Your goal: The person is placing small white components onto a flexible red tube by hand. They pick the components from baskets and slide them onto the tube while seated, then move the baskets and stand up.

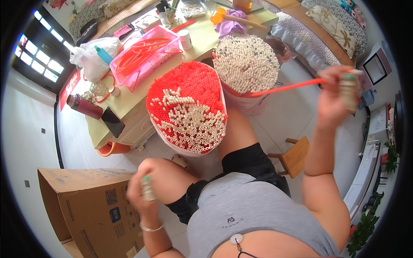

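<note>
Near: the left hand (140,195), its grip closed round a pale, green-topped piece (147,190). Beyond: a red-and-pale tube bundle (187,107). At right, the right hand (333,99) seemingly pinches a red strip (288,87), which reaches the pale tube bundle (246,64) beside the bench (204,36). Best drawn steadily, clear of tube ends.

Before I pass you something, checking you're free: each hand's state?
Left hand: closed on a blurred pale green-topped object.
Right hand: closed on a similar object, red strip at its fingers.
</note>
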`<act>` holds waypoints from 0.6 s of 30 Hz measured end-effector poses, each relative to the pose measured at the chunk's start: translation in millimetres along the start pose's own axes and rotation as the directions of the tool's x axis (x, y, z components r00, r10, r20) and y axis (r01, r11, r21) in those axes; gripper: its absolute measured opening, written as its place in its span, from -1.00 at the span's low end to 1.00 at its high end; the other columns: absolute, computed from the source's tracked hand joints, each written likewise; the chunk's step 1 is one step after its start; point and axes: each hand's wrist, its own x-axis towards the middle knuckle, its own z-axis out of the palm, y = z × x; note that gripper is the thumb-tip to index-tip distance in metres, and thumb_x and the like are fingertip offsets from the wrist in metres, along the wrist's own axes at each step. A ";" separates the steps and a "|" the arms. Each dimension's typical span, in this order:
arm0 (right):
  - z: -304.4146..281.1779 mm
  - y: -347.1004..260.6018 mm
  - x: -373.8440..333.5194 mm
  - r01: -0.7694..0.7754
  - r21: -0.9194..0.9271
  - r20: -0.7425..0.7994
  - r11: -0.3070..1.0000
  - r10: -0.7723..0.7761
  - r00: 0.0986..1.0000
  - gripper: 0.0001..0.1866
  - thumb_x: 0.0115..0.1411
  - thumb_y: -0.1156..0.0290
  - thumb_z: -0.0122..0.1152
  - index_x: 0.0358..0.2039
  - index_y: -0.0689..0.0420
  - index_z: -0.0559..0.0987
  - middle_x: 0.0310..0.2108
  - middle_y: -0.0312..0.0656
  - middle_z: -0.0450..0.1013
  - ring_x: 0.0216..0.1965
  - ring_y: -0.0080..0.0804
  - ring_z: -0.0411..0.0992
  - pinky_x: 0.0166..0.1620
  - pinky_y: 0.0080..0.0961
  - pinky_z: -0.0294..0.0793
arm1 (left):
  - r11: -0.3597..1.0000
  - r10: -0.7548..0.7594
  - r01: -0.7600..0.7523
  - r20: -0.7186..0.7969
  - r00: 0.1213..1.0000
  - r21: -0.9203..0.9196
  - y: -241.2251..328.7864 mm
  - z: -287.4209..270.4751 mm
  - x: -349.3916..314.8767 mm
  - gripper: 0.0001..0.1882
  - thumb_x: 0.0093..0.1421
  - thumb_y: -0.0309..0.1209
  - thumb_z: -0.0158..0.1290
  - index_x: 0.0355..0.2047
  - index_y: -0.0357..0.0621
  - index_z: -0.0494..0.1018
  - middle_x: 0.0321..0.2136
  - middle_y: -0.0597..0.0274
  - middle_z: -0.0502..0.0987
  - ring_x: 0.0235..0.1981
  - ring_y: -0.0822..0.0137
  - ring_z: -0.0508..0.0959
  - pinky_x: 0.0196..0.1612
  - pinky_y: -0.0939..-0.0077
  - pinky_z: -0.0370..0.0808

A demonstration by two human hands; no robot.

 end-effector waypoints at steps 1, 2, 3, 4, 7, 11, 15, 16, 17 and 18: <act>3.5 -37.6 19.0 -0.001 0.311 -0.034 0.950 0.013 0.999 -0.78 0.32 0.39 0.03 -0.13 0.27 0.49 -0.35 -0.24 0.35 -0.39 -0.52 0.25 -0.39 -0.57 0.15 | 0.981 0.033 -0.014 0.097 0.995 -0.195 -5.2 23.3 0.8 -0.73 0.30 -0.44 -0.03 -0.09 -0.37 0.51 -0.17 0.02 0.58 -0.15 0.25 0.57 -0.01 0.42 0.47; -2.5 -72.5 33.0 -0.006 0.305 0.096 0.952 -0.024 0.995 -0.77 0.25 0.49 0.05 -0.14 0.35 0.47 -0.39 -0.25 0.27 -0.42 -0.56 0.16 -0.36 -0.59 0.12 | 0.922 -0.047 0.133 0.235 0.971 -0.365 1.9 49.6 -1.0 -0.71 0.32 -0.43 -0.04 -0.04 -0.36 0.49 -0.16 0.01 0.58 -0.12 0.23 0.57 0.01 0.40 0.46; -17.5 -98.2 49.2 0.113 0.201 0.135 0.973 -0.141 0.981 -0.74 0.23 0.54 0.04 -0.10 0.41 0.42 -0.46 -0.29 0.17 -0.45 -0.56 0.09 -0.36 -0.58 0.09 | 0.819 -0.103 0.290 0.371 0.923 -0.495 10.7 71.3 -4.4 -0.69 0.34 -0.41 -0.06 0.00 -0.35 0.47 -0.14 0.01 0.58 -0.08 0.21 0.56 0.03 0.39 0.46; -27.4 -115.5 54.2 0.115 0.276 0.204 0.954 -0.175 0.963 -0.80 0.17 0.59 0.06 -0.19 0.39 0.41 -0.49 -0.28 0.12 -0.46 -0.53 0.07 -0.36 -0.57 0.08 | 0.774 -0.113 0.417 0.542 0.832 -0.477 15.7 87.6 -3.7 -0.63 0.39 -0.37 -0.11 0.11 -0.35 0.39 -0.07 -0.01 0.56 -0.01 0.18 0.55 0.09 0.36 0.44; -62.9 -142.3 55.3 0.061 0.437 0.191 0.897 -0.158 0.969 -0.81 0.18 0.60 0.01 -0.18 0.38 0.37 -0.51 -0.28 0.07 -0.48 -0.50 0.05 -0.36 -0.55 0.08 | 0.291 -0.040 0.659 0.680 0.732 -0.693 11.0 136.3 -2.4 -0.45 0.41 -0.26 -0.11 0.30 -0.28 0.14 0.19 -0.04 0.36 0.17 0.09 0.42 0.23 0.26 0.34; -111.7 -93.6 41.1 -0.057 0.643 -0.066 0.764 0.129 0.989 -0.81 0.28 0.58 -0.09 -0.13 0.37 0.35 -0.50 -0.28 0.10 -0.48 -0.47 0.07 -0.34 -0.53 0.14 | -0.077 -0.081 0.389 0.395 0.915 -0.918 20.9 145.6 22.4 -0.42 0.43 -0.16 -0.20 0.34 -0.21 0.08 0.27 -0.08 0.25 0.28 0.01 0.28 0.31 0.07 0.24; -152.4 -6.6 14.5 -0.139 0.696 -0.114 0.704 0.299 0.948 -0.82 0.31 0.56 -0.12 -0.12 0.35 0.37 -0.49 -0.27 0.12 -0.48 -0.46 0.08 -0.32 -0.53 0.16 | -0.146 -0.155 0.184 0.206 0.966 -0.972 6.9 121.3 34.2 -0.47 0.40 -0.17 -0.14 0.27 -0.23 0.20 0.21 -0.07 0.34 0.25 0.03 0.34 0.32 0.04 0.25; -155.4 12.0 6.8 -0.125 0.746 -0.182 0.654 0.380 0.907 -0.82 0.32 0.54 -0.12 -0.13 0.34 0.38 -0.49 -0.26 0.13 -0.48 -0.46 0.09 -0.31 -0.53 0.18 | -0.132 -0.165 0.166 0.186 0.968 -0.977 -2.8 117.5 32.2 -0.47 0.40 -0.17 -0.14 0.27 -0.23 0.20 0.21 -0.07 0.34 0.25 0.03 0.34 0.32 0.04 0.25; -158.1 29.0 -0.3 -0.104 0.790 -0.241 0.604 0.463 0.853 -0.82 0.33 0.53 -0.13 -0.14 0.33 0.39 -0.49 -0.25 0.14 -0.48 -0.46 0.09 -0.31 -0.53 0.19 | -0.144 -0.175 0.164 0.188 0.967 -0.976 -11.7 113.7 29.9 -0.49 0.39 -0.18 -0.12 0.24 -0.21 0.23 0.18 -0.06 0.37 0.23 0.02 0.35 0.32 0.04 0.25; -162.6 49.9 -7.5 -0.115 0.807 -0.227 0.579 0.484 0.845 -0.82 0.33 0.53 -0.13 -0.14 0.33 0.39 -0.49 -0.25 0.14 -0.48 -0.46 0.09 -0.31 -0.53 0.19 | -0.144 -0.185 0.159 0.185 0.965 -0.977 -15.8 108.5 28.4 -0.51 0.38 -0.18 -0.10 0.22 -0.20 0.27 0.16 -0.06 0.40 0.22 0.02 0.37 0.32 0.04 0.25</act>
